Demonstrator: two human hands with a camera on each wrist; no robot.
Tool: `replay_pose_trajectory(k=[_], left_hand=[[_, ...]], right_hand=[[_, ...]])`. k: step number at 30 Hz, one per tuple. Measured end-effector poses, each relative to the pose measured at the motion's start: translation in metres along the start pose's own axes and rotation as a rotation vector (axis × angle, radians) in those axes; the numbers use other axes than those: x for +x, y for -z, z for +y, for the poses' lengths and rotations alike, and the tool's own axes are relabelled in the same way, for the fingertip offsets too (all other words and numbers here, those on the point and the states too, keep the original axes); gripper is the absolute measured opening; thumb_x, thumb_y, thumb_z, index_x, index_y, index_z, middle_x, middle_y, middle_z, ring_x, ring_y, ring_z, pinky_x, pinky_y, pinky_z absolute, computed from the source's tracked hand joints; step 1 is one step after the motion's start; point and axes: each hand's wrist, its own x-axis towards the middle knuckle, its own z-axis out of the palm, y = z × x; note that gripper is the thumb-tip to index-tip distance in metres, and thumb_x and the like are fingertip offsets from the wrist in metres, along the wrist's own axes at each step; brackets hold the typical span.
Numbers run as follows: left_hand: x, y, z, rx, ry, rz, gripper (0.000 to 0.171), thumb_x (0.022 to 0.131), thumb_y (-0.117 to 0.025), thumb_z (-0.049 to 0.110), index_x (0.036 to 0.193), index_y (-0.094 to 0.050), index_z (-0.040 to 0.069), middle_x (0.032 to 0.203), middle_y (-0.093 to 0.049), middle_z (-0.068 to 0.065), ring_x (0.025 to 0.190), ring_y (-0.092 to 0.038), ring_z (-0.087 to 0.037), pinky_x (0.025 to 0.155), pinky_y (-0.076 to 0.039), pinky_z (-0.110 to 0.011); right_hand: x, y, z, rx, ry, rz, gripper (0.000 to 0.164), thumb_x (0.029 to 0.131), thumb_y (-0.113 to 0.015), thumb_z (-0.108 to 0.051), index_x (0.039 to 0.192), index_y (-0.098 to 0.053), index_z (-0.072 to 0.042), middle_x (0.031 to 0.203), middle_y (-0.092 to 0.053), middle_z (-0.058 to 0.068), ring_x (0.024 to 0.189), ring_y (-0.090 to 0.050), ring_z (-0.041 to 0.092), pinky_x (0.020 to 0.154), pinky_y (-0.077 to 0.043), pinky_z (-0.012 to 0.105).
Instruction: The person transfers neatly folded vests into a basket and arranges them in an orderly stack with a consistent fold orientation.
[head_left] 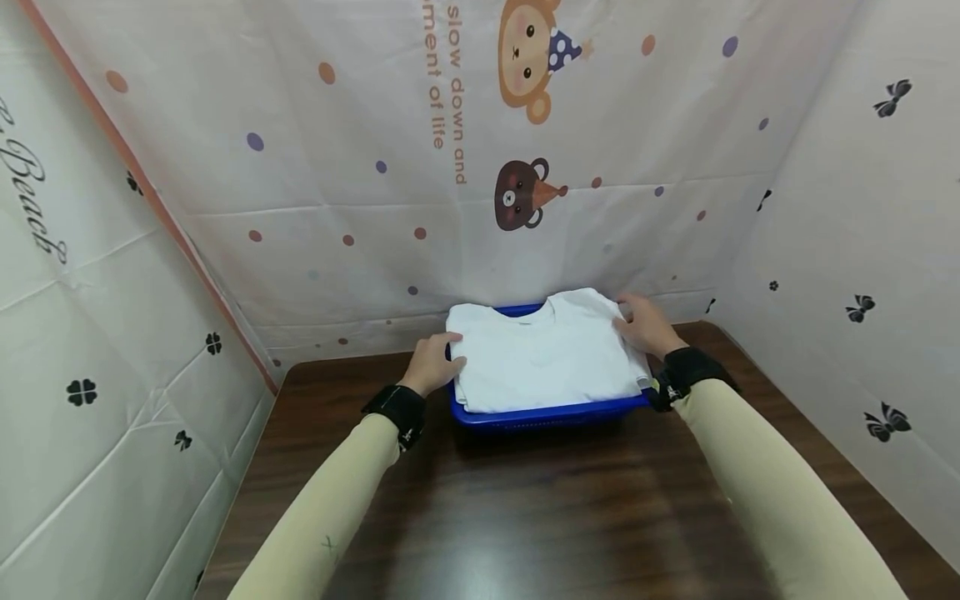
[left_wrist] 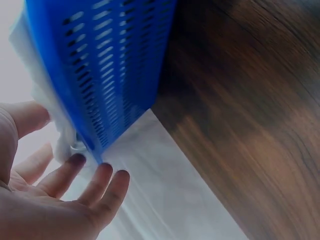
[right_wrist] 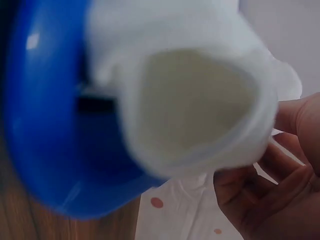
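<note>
A white T-shirt [head_left: 543,354], folded with its neckline at the far side, lies over the blue plastic basket [head_left: 555,414]. My left hand [head_left: 432,363] touches the shirt's left edge with thumb and fingers spread. In the left wrist view, that hand's fingertips are beside the corner of the basket [left_wrist: 115,65]. At the shirt's right edge, my right hand [head_left: 647,325] holds the cloth between thumb and bent fingers. A rounded opening in the white cloth [right_wrist: 195,105] fills much of the right wrist view. The basket's inside is mostly hidden under the shirt.
The basket stands on a dark brown wooden table [head_left: 487,508], near its back edge. Printed fabric [head_left: 360,175] hangs behind the table, with similar white sheets [head_left: 840,250] along the sides.
</note>
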Motion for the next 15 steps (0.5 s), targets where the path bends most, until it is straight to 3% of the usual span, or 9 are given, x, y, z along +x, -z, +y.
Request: replay_pose_trajectory(k=[4,8,12,15], left_hand=[[-0.003,0.001,-0.003,0.016,-0.043,0.001,0.047,0.098,-0.070,0.018,0.141,-0.060,0.001,0.156,-0.045,-0.020,0.143,-0.044,-0.036,0.116,-0.038,-0.050],[-0.006,0.002,-0.006,0.031,-0.066,-0.010,0.047,0.100,-0.067,0.021,0.141,-0.060,0.000,0.162,-0.035,-0.021,0.148,-0.036,-0.039,0.119,-0.033,-0.051],[-0.008,0.002,-0.012,0.043,-0.059,-0.028,0.048,0.103,-0.061,0.027,0.144,-0.058,0.002,0.162,-0.035,-0.021,0.149,-0.034,-0.039,0.120,-0.030,-0.053],[-0.012,0.002,-0.017,0.041,-0.076,-0.009,0.049,0.105,-0.058,0.030,0.146,-0.057,0.004,0.162,-0.036,-0.020,0.149,-0.035,-0.038,0.120,-0.030,-0.054]], right_hand=[[-0.007,-0.001,0.003,0.007,0.023,0.014,0.056,0.104,-0.055,-0.006,0.156,-0.035,0.000,0.121,-0.061,0.033,0.107,-0.063,0.046,0.086,-0.054,0.057],[-0.011,-0.003,0.007,-0.027,0.041,0.024,0.044,0.102,-0.059,-0.006,0.145,-0.050,0.002,0.119,-0.063,0.031,0.106,-0.063,0.045,0.084,-0.055,0.055],[-0.013,-0.004,0.015,-0.078,0.071,0.028,0.034,0.102,-0.060,-0.008,0.134,-0.060,0.004,0.119,-0.065,0.030,0.106,-0.063,0.044,0.084,-0.054,0.055],[-0.017,-0.005,0.019,-0.083,0.088,0.031,0.034,0.104,-0.058,-0.011,0.135,-0.060,0.003,0.123,-0.064,0.030,0.108,-0.063,0.044,0.087,-0.052,0.056]])
